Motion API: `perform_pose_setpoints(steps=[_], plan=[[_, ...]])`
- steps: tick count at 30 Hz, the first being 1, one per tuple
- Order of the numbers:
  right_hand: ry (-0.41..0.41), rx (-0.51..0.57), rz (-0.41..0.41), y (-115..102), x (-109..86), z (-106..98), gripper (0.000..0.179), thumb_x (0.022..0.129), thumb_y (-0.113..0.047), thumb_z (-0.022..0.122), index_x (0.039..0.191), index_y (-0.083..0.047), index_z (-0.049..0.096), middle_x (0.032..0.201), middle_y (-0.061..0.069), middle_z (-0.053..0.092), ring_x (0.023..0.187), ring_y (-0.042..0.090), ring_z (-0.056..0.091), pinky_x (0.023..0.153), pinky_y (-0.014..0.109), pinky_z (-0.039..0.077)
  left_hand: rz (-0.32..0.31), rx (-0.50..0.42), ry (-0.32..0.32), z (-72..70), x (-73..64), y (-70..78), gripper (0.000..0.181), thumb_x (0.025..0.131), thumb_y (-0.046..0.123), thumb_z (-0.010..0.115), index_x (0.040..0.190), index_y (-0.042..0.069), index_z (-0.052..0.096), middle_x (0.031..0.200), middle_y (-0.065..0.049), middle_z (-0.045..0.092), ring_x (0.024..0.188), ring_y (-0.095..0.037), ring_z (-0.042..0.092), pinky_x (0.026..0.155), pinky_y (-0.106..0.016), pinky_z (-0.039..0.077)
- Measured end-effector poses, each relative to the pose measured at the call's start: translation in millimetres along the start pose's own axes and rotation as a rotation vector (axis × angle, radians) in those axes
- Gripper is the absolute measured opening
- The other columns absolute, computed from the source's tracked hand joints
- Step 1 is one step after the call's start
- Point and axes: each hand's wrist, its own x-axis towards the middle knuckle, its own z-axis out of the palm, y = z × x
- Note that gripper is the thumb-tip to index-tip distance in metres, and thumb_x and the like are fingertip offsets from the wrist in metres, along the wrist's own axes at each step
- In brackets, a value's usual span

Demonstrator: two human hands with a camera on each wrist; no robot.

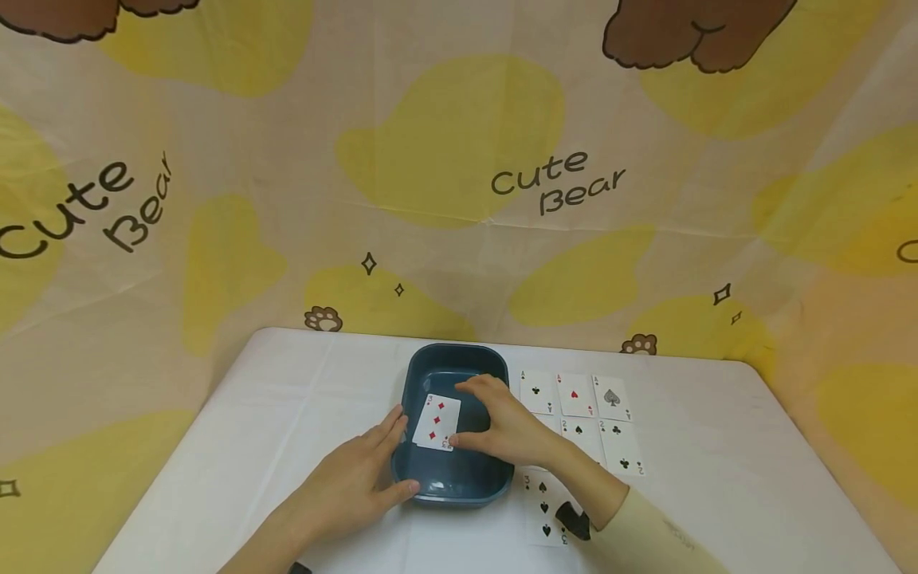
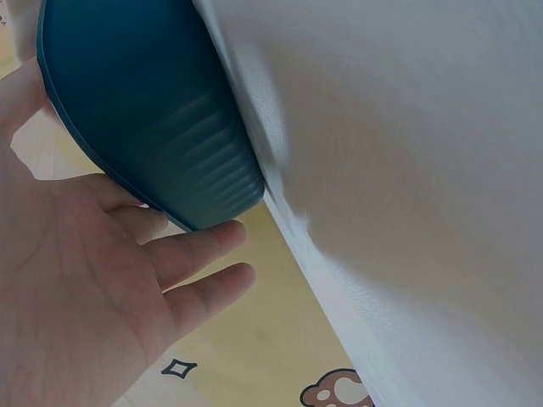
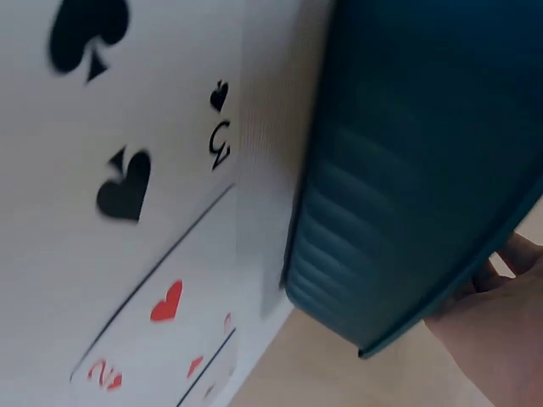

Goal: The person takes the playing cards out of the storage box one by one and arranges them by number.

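Observation:
A dark blue tray stands on the white table, with a three of diamonds card face up inside it. My left hand touches the tray's left wall with fairly straight fingers, its thumb at the front left corner. Over the tray's right rim reaches my right hand, thumb and fingers spread apart. The right thumb is at the card's lower right corner, and the forefinger is near its upper right corner. Whether anything lies under this card cannot be told.
Right of the tray, face-up cards lie in rows: ace of clubs, ace of hearts, ace of spades, two of spades, two of clubs, three of spades. A two of hearts is mostly behind my right arm.

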Motion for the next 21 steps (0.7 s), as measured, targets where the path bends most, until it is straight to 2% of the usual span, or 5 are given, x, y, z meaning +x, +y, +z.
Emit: perform_pose_setpoints(steps=[9,15,21], plan=[[-0.01,-0.03,0.032,-2.2,22.5,10.4,0.079,0.088,-0.037,0.084,0.151,-0.002,0.052,0.153,0.017,0.047,0.141,0.035,0.043,0.111,0.06,0.045,0.029,0.002,0.01,0.1,-0.7,-2.8,0.095,0.095,0.063,0.067,0.162,0.003,0.037,0.171,-0.008,0.029,0.141,-0.04,0.051,0.111,-0.058,0.046],[-0.026,-0.03,0.058,-0.7,38.8,14.2,0.081,0.088,-0.039,0.083,0.152,-0.001,0.05,0.155,0.019,0.046,0.142,0.037,0.042,0.113,0.06,0.042,0.018,-0.003,0.005,1.0,-0.3,-3.4,0.095,0.095,0.064,0.066,0.162,0.005,0.037,0.172,-0.007,0.028,0.143,-0.039,0.049,0.112,-0.058,0.045],[-0.034,-0.097,0.099,4.2,52.2,22.4,0.087,0.083,-0.042,0.087,0.15,0.002,0.052,0.149,0.021,0.051,0.138,0.039,0.045,0.115,0.064,0.037,0.014,-0.009,-0.003,1.8,-0.3,-4.0,0.095,0.095,0.066,0.064,0.163,0.006,0.036,0.172,-0.005,0.026,0.143,-0.039,0.049,0.112,-0.057,0.045]])
